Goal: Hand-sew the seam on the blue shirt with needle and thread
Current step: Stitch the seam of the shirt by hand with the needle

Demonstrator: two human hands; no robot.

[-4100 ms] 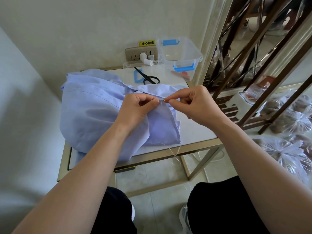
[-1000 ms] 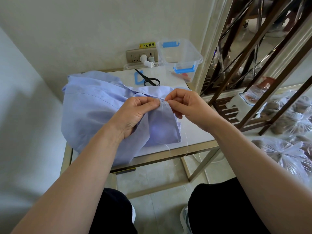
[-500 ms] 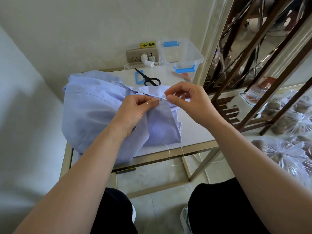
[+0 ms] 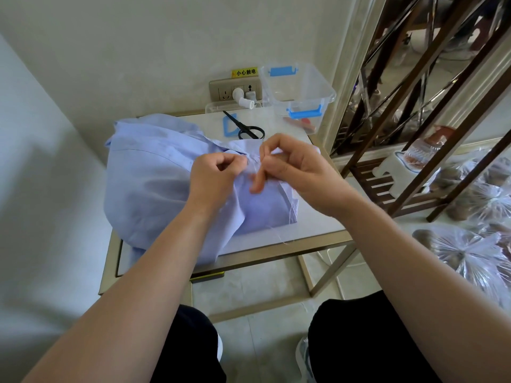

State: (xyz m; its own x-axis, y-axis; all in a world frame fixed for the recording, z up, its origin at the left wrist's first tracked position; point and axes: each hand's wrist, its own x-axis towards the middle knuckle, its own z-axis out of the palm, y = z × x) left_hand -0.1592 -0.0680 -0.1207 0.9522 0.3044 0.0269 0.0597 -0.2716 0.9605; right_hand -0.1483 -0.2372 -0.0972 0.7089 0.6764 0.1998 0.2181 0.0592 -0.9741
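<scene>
My left fingers are curled tight and pinch a fold of the blue shirt at its seam edge. My right fingers sit just beside them. Thumb and forefinger are closed in a pinch over the same seam, and one finger stretches down to touch the cloth. Whether they hold anything I cannot tell; it is too fine to see. The shirt lies heaped on the worktop and spills over its near edge, with a pale thread trailing by the hem. The scissors lie beyond my fingers.
</scene>
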